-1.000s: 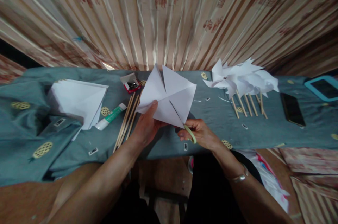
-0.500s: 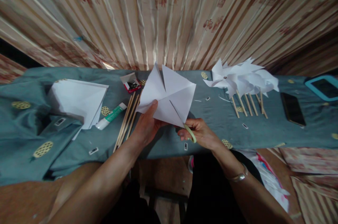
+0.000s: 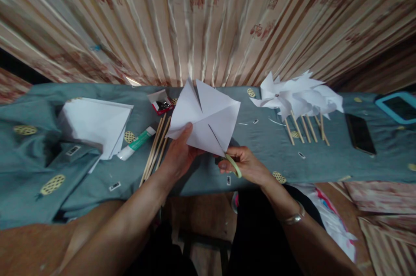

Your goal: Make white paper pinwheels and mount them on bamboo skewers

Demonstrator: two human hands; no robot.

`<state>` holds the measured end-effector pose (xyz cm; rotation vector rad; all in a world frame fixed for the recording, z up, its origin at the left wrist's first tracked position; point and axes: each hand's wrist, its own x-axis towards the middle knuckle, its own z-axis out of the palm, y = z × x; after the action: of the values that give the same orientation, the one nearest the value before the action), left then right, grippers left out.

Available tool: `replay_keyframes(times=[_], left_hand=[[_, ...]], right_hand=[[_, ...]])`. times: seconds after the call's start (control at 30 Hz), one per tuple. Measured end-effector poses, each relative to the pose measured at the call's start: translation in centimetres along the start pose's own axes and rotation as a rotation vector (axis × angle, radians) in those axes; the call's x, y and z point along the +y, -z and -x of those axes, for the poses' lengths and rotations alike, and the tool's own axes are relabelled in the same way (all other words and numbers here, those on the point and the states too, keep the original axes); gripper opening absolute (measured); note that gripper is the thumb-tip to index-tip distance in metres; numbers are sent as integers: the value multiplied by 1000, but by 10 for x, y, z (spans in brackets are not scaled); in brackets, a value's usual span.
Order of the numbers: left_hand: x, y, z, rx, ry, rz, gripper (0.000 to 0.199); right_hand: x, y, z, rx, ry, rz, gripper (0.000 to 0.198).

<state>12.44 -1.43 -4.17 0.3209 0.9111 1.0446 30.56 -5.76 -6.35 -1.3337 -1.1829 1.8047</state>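
Note:
Pinched under the thumb of my left hand (image 3: pixel 182 150) is a square white paper sheet (image 3: pixel 214 109), held up over the table. Slits run in from its top and its lower right corner toward the middle, and crease lines cross it. My right hand (image 3: pixel 243 163) is closed round scissors (image 3: pixel 233 165) with pale green handles. The scissors lie at the sheet's lower right corner, at the outer end of a dark slit; their blades are mostly hidden. Wooden sticks (image 3: pixel 156 146) lie just left of the sheet, beside a green and white glue stick (image 3: pixel 136 143).
Folded white sheets (image 3: pixel 97 120) lie at the left. A small red box of dark metal pieces (image 3: pixel 162 105) stands behind the sticks. At right are several paper pinwheels (image 3: pixel 299 94) on sticks, a black phone (image 3: pixel 360 134) and a blue-framed device (image 3: pixel 398 108). A curtain (image 3: pixel 208 24) hangs behind.
The paper sheet has shifted very slightly to the left with my left hand. My right hand keeps the scissors at the same corner, almost unmoved.

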Motion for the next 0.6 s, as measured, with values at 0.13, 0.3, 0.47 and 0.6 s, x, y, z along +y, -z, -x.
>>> replay_keyframes(times=[0.13, 0.3, 0.47, 0.6], left_hand=[[8, -2, -1, 25, -39, 9, 9], [20, 1, -7, 31, -109, 7, 15], [26, 7, -11, 39, -153, -4, 18], [31, 7, -11, 49, -129, -7, 19]], right_hand=[[-2, 2, 2, -46, -25, 19, 48], [-3, 9, 4, -64, -68, 85, 50], [1, 16, 3, -22, -48, 111, 48], [2, 24, 3, -8, -45, 115, 49]])
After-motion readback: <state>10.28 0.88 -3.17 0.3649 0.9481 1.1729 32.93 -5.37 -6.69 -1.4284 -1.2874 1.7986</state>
